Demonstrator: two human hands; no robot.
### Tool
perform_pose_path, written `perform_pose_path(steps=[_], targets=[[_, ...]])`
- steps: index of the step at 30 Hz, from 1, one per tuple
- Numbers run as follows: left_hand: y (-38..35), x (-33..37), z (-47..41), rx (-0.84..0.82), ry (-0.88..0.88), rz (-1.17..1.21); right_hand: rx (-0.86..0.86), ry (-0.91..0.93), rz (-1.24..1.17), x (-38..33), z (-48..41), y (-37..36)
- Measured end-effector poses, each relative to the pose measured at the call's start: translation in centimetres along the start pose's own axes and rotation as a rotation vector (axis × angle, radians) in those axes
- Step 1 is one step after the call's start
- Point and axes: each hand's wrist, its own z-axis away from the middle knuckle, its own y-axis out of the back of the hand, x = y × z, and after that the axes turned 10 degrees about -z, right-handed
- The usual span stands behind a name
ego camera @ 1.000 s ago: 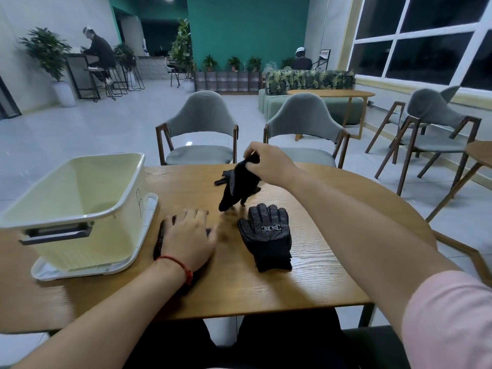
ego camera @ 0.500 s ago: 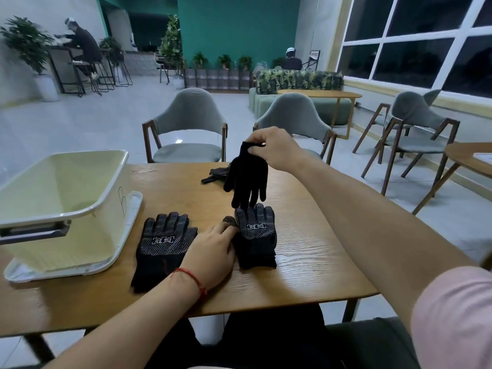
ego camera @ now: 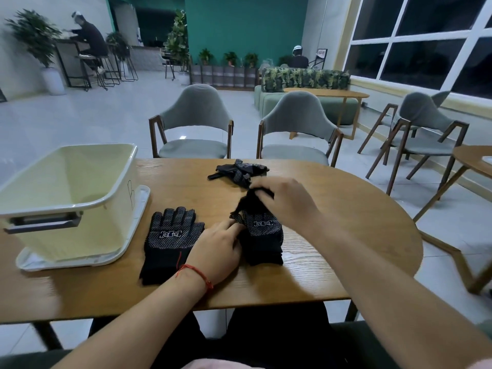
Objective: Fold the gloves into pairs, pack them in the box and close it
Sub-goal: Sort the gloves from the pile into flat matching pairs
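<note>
A black dotted glove point(ego camera: 170, 241) lies flat on the wooden table point(ego camera: 346, 217), left of centre. To its right lies a second dotted glove point(ego camera: 262, 238); my left hand point(ego camera: 218, 249) touches its left edge with its fingertips. My right hand point(ego camera: 282, 201) holds a third black glove point(ego camera: 249, 202) by its cuff, lowered onto the second glove. More black gloves point(ego camera: 239, 170) lie in a heap at the table's far side. The pale yellow open box point(ego camera: 66, 198) stands on its white lid point(ego camera: 138, 209) at the left.
Two grey chairs point(ego camera: 194, 121) point(ego camera: 298, 123) stand behind the table's far edge. Another round table point(ego camera: 474, 158) and chairs are at the right. People sit far back in the room.
My right hand has brought the hanging glove down from mid-air onto the right-hand glove. My left hand stayed at that glove's left edge.
</note>
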Motion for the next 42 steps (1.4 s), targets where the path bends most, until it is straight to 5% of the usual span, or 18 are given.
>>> perform_pose_path(steps=[8,32,42], targets=[[-0.3,-0.1,-0.1,0.011,0.008,0.000,-0.033,-0.048,-0.091,1.2,8.6,-5.3],[0.1,0.5,0.2,0.013,0.138,0.070,0.051,-0.014,0.018,0.8,9.7,-6.0],[-0.1,0.1,0.1,0.018,0.040,0.014,0.074,-0.011,0.033,0.4,9.9,-5.7]])
